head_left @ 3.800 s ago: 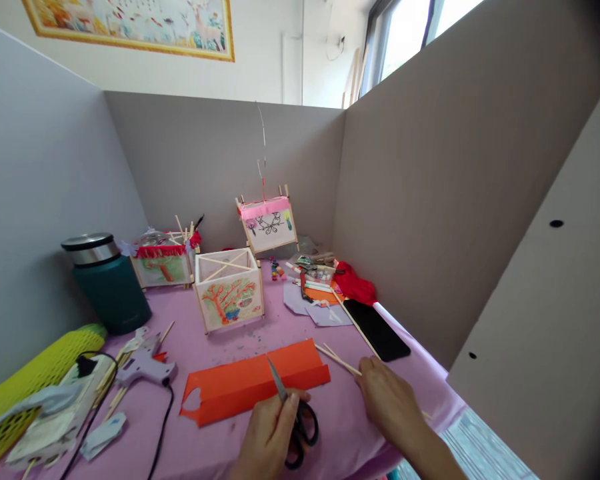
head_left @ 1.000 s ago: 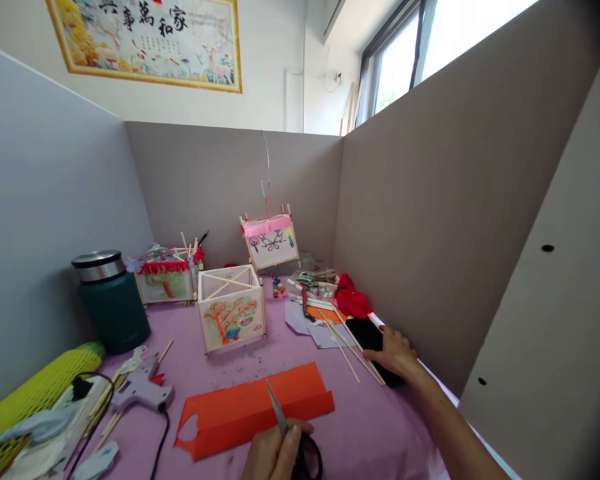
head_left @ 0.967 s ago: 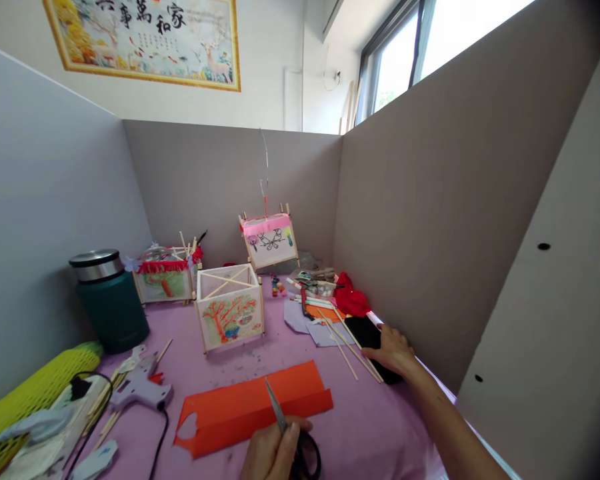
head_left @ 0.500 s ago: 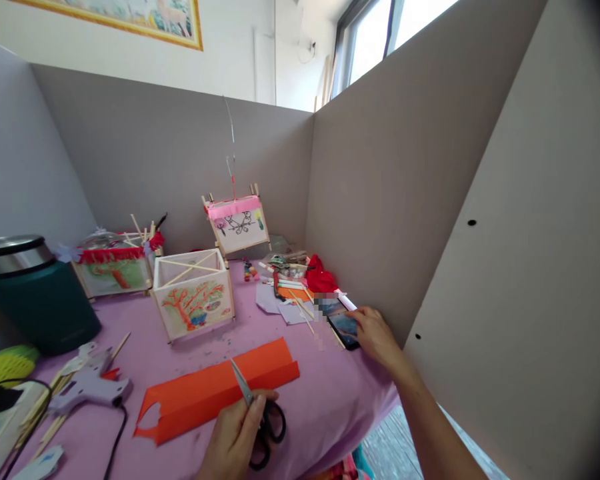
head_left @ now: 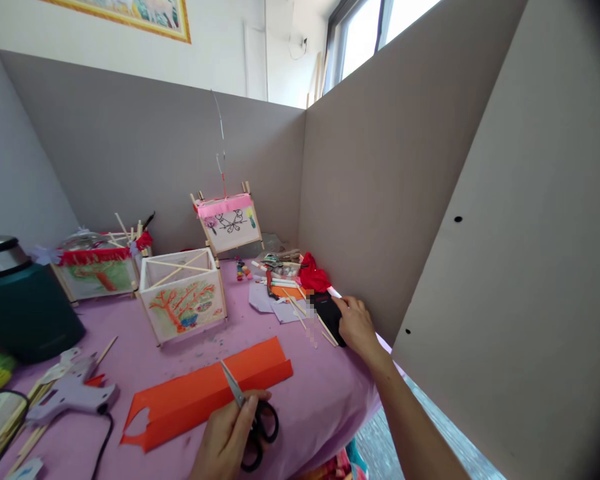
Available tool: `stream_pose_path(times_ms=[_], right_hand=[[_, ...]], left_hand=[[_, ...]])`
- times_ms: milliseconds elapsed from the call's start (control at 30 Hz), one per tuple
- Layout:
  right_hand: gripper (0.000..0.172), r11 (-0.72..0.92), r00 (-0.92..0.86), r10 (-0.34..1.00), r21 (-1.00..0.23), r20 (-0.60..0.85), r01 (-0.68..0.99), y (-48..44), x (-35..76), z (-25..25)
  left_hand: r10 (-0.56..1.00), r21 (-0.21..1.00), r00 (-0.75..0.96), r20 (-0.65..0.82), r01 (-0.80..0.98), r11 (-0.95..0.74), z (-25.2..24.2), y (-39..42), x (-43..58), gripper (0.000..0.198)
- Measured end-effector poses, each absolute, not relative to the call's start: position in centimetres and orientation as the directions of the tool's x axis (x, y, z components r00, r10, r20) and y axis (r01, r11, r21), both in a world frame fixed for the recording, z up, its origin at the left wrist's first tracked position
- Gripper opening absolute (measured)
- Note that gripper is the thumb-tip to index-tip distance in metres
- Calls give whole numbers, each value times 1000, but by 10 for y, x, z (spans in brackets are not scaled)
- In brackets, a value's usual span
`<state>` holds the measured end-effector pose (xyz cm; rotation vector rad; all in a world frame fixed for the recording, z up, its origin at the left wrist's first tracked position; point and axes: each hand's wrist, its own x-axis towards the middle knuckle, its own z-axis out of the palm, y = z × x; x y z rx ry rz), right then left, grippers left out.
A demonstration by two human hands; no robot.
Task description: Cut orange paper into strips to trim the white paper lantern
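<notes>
Scissors with black handles (head_left: 263,421) are gripped in my left hand (head_left: 223,437), their blades pointing away over a folded orange paper sheet (head_left: 205,398). The sheet has a curved notch cut at its left end. My right hand (head_left: 359,325) reaches to the table's right side and touches a phone (head_left: 329,313) with a dark screen, which lies against the partition. The index finger extends over the phone's edge; the other fingers are loosely bent and partly hidden.
A lantern-like box with a tree drawing (head_left: 185,307) stands mid-table, a pink-trimmed one (head_left: 233,223) behind it. A glue gun (head_left: 73,393) and a green flask (head_left: 33,307) sit at left. Thin sticks, pens and red cloth (head_left: 313,273) lie near the phone. Grey partitions (head_left: 380,200) enclose the table.
The phone's screen has gone from a lit picture to dark. My right hand has shifted from the screen to its edge. The view has turned slightly right; the scissors stay in my left hand.
</notes>
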<state>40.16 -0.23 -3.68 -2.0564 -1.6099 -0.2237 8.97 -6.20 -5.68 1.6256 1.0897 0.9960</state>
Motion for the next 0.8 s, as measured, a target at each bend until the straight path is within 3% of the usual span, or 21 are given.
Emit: stream_pose_path(times_ms=[167, 267, 400, 500, 600, 800], right_hand=[[25, -64, 315, 767, -421, 559, 905, -29, 380, -39], [17, 126, 286, 765, -569, 578, 813, -52, 352, -46], [15, 251, 160, 828, -611, 537, 750, -65, 319, -59], [16, 235, 164, 846, -631, 507, 740, -63, 314, -64], [16, 173, 279, 809, -663, 518, 728, -59, 332, -61], [38, -177, 468, 733, -526, 493, 832, -55, 385, -58]], left_hand=[[941, 974, 331, 67, 182, -134, -54, -65, 90, 48], [952, 979, 302, 48, 174, -105, -45, -70, 94, 49], [966, 979, 248, 67, 172, -113, -39, -73, 97, 48], [963, 980, 259, 70, 161, -115, -43, -71, 96, 47], [953, 977, 295, 64, 177, -121, -46, -67, 93, 49], [940, 977, 342, 6, 196, -78, -44, -67, 93, 52]])
